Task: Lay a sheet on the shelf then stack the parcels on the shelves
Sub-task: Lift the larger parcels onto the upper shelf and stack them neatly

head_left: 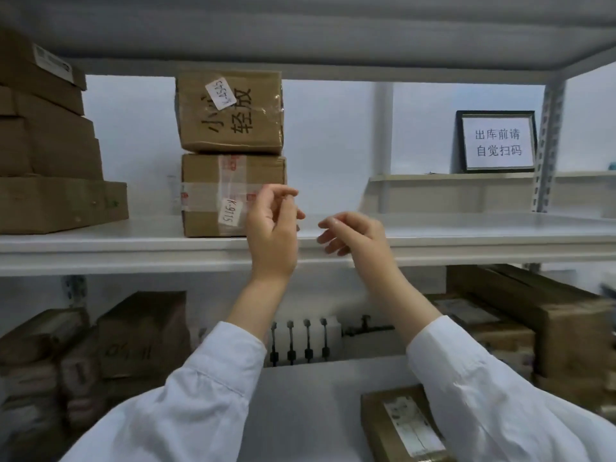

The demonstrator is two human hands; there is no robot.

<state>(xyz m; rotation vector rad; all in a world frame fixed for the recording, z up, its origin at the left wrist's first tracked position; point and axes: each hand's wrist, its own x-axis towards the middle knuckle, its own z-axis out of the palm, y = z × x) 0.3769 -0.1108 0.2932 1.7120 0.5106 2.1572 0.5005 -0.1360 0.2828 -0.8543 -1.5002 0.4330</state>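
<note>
Two brown cardboard parcels stand stacked on the middle shelf (466,235): the upper parcel (230,111) bears black handwriting and a white label, the lower parcel (216,195) is taped and labelled. My left hand (273,225) is raised just right of the lower parcel, fingers loosely curled and apart, holding nothing. My right hand (353,233) hovers over the shelf's front edge, also empty with fingers apart. A white sheet (433,221) seems to cover the shelf surface. Another parcel (403,425) with a label lies on the lower shelf at bottom right.
A tall stack of brown boxes (50,155) fills the shelf's left end. A framed notice (498,141) stands on a ledge at the back right. More parcels (533,315) and bagged packages (50,361) crowd the lower shelf. A metal upright (550,145) rises at right.
</note>
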